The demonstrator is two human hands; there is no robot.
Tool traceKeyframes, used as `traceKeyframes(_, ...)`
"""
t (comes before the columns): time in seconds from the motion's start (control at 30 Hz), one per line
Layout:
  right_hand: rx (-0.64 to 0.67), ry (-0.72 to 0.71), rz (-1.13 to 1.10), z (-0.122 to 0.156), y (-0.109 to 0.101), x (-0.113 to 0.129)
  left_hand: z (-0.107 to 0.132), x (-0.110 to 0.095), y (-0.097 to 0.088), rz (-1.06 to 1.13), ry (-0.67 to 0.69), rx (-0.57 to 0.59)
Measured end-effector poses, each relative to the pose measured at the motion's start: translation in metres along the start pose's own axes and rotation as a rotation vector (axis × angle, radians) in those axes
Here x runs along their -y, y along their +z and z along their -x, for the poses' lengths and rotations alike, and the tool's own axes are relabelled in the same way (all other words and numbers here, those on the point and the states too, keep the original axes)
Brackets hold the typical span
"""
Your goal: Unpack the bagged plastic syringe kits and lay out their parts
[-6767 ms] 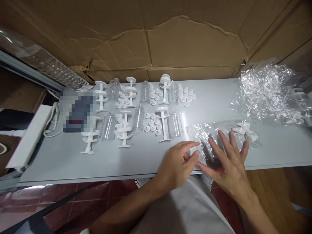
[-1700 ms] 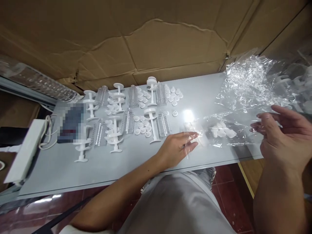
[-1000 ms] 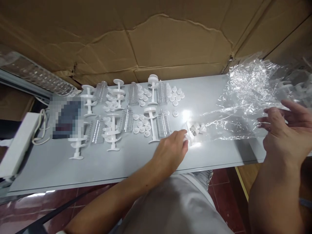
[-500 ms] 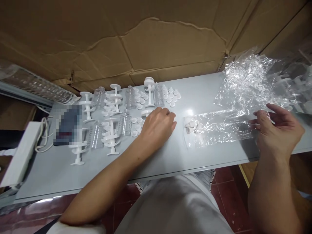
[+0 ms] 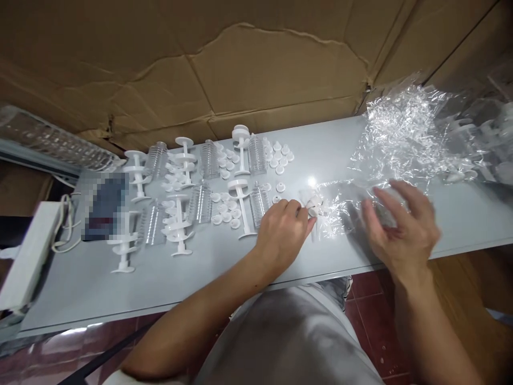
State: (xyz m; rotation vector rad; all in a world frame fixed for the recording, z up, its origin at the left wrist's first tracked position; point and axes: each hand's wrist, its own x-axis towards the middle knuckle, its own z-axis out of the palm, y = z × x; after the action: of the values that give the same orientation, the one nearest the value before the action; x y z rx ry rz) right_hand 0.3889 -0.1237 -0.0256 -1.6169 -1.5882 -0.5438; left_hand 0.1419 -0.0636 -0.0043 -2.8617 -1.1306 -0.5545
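Observation:
My left hand (image 5: 284, 230) is closed, its fingers curled at the left end of a long clear plastic bag (image 5: 340, 216). Small white nozzle-like pieces (image 5: 315, 205) lie in that end of the bag, right by my fingertips; what the fingers pinch, if anything, is hidden. My right hand (image 5: 403, 227) hovers over the bag's right part, open with fingers spread, slightly blurred. Just left of my left hand are a clear ribbed tube (image 5: 259, 202), a white plunger (image 5: 241, 206) with a round cap, and small white nozzles (image 5: 280, 187).
More white plungers (image 5: 179, 227), ribbed tubes (image 5: 200, 203) and clusters of nozzles (image 5: 226, 211) stand in two rows. Crumpled clear bags (image 5: 412, 131) cover the right back. A blurred-out dark device (image 5: 106, 206) and a white power strip (image 5: 30, 254) lie left. Cardboard (image 5: 276, 75) walls the back.
My left hand has moved right from the nozzles to the bag's end, uncovering a plunger and a tube. My right hand has moved left over the bag.

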Motion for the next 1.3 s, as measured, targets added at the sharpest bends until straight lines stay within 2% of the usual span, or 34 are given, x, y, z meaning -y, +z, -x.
traceKeyframes(0.1,0.171,-0.022,-0.045,0.01,0.007,0.017,0.0,-0.003,-0.005,-0.037,0.028,-0.012)
traceKeyframes(0.2,0.283,-0.006,-0.031,0.019,0.008,0.018,0.0,-0.009,-0.006,-0.05,0.022,-0.05)
traceKeyframes(0.27,0.314,-0.002,-0.021,0.023,0.006,0.015,-0.001,-0.012,-0.004,-0.042,0.017,-0.091)
traceKeyframes(0.37,0.332,0.001,-0.004,0.024,0.003,0.016,-0.003,-0.017,-0.001,-0.02,0.029,-0.1)
traceKeyframes(0.7,0.351,-0.018,0.081,0.021,0.0,0.027,-0.006,-0.018,0.007,-0.01,-0.02,-0.012)
traceKeyframes(0.8,0.342,0.008,0.094,0.024,0.001,0.026,-0.001,-0.013,-0.001,0.007,-0.034,-0.012)
traceKeyframes(1.07,0.337,0.049,0.096,0.021,0.0,0.029,0.032,0.02,-0.032,-0.055,-0.058,-0.127)
traceKeyframes(1.3,0.259,0.085,0.06,0.019,-0.01,0.025,0.045,0.009,-0.045,0.147,0.021,-0.197)
